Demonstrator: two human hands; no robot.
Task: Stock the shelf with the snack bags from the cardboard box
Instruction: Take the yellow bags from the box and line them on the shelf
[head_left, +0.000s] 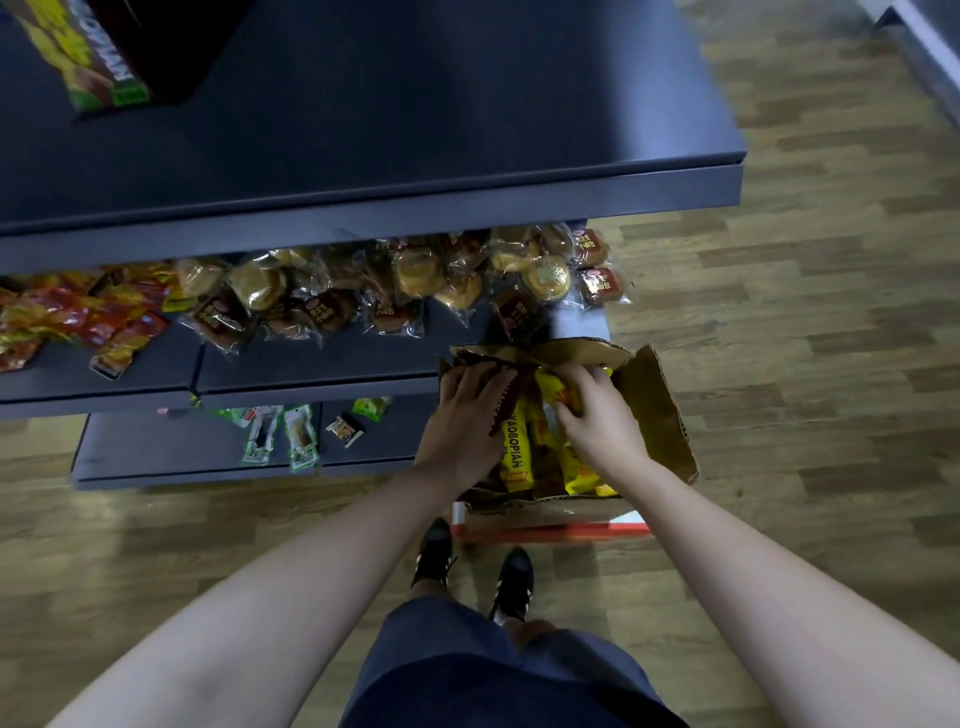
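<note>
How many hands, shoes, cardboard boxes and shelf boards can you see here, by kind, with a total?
Hands: 2, left hand and right hand, the right gripping a yellow snack bag
Shoes: 2
Cardboard box: 1
Shelf boards: 3
Total: 8

The shelf (363, 208) is dark blue-grey; the floor (805, 312) is wood-patterned in brown and tan planks; the cardboard box (660, 410) is plain brown, with a red and white outer side; the snack bags (519, 457) in it are yellow with dark lettering and orange patches; the wrapped buns (415, 275) are golden and brown; the packets (78, 317) at left are red and yellow; the shoes (514, 582) are black with white stripes.
</note>
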